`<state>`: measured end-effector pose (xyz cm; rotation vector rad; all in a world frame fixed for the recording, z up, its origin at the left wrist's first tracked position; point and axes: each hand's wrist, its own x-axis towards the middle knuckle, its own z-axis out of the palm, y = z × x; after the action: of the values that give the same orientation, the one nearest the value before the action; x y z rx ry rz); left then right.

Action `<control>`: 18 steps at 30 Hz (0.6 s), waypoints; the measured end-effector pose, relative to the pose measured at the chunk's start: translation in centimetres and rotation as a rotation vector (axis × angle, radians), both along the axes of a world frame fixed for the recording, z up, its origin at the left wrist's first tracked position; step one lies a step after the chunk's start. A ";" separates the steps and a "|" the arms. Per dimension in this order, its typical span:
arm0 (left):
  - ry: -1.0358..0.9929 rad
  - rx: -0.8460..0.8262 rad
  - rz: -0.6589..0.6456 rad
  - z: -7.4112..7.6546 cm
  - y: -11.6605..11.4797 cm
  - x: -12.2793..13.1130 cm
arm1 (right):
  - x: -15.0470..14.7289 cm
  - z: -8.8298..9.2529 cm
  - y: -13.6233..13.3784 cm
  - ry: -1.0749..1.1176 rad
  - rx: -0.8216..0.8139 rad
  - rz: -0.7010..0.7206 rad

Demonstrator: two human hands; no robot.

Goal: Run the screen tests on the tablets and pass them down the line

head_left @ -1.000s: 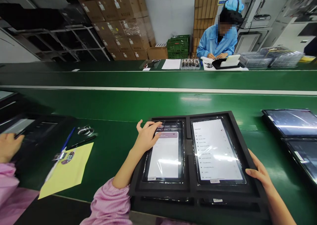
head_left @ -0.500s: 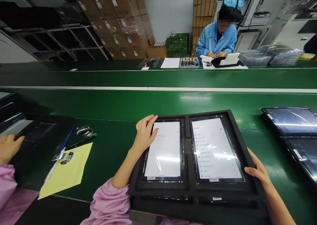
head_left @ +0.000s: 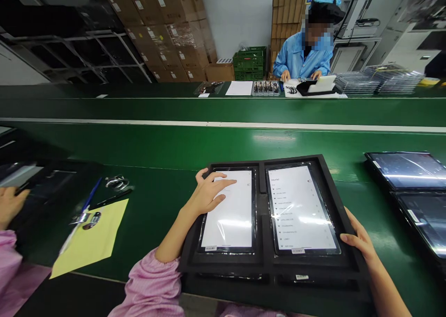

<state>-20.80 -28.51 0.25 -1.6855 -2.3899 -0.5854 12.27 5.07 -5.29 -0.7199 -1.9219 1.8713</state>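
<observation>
Two tablets with lit white screens lie side by side in a black foam tray (head_left: pixel 262 224) in front of me. My left hand (head_left: pixel 208 191) is over the upper part of the left tablet (head_left: pixel 228 219), fingers spread, the index finger reaching across its screen. Whether a fingertip touches the glass I cannot tell. The right tablet (head_left: pixel 299 205) shows an "Internet" page with a list of networks. My right hand (head_left: pixel 360 238) grips the tray's right edge, thumb on top and the other fingers partly hidden. Another tray layer with tablets shows below the near edge.
More tablets (head_left: pixel 411 170) lie in a tray at the right. To the left are a yellow sheet (head_left: pixel 92 238), a blue pen (head_left: pixel 92 196) and a neighbour's hand (head_left: pixel 12 205). Across the green bench (head_left: pixel 156 145), a person in blue (head_left: pixel 303 56) works.
My left hand's index finger has stretched further right over the left tablet's screen, with the fingers more spread. My right hand keeps its hold. The person opposite has moved their hands apart.
</observation>
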 end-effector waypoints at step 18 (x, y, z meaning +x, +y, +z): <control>0.002 0.253 0.331 -1.1 -0.2 -1.0 | 0.1 2.1 0.3 -0.190 0.374 -0.115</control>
<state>-21.80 -28.73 -0.84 -1.1587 -2.3983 -0.7847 12.41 5.35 -3.22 -0.8853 -2.2110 1.3613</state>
